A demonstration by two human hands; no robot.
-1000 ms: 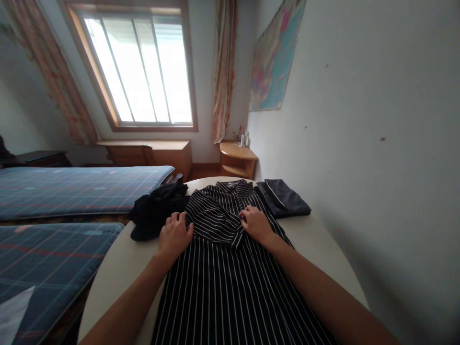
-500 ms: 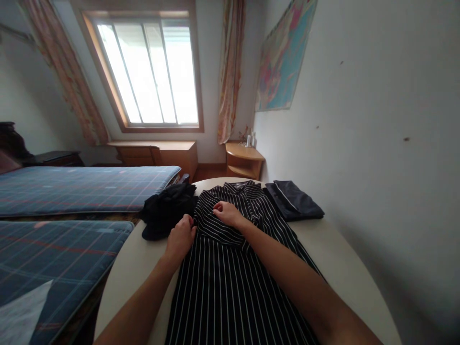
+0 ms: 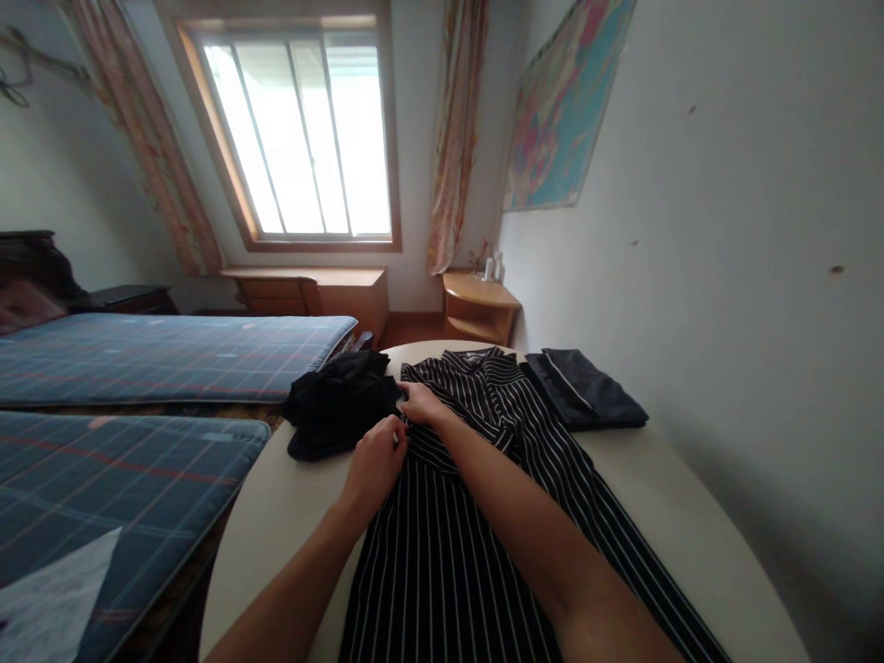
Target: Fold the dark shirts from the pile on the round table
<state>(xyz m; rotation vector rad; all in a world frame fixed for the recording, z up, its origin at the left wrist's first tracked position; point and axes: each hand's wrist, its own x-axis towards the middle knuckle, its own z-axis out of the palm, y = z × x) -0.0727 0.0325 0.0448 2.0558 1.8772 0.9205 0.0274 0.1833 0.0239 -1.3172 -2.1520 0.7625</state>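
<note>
A long black shirt with white stripes (image 3: 448,552) lies spread on the round table (image 3: 276,543), its collar at the far end. A sleeve is folded across its upper part. My left hand (image 3: 379,453) has its fingers closed on the shirt's left edge. Just beyond it, my right hand (image 3: 421,403) reaches over the shirt and pinches the cloth along that same edge, near the left shoulder. The fingertips of both hands are close together and partly hidden.
A heap of black clothing (image 3: 342,405) sits left of the shirt. Dark folded clothing (image 3: 587,387) lies at the right, near the wall (image 3: 746,368). Plaid mattresses (image 3: 124,470) are on the left, with a sheet of paper (image 3: 62,599) on the nearer one.
My right hand has moved left, from above the middle of the chest to the shirt's left edge. My left hand stays at that edge. The view has swung slightly left.
</note>
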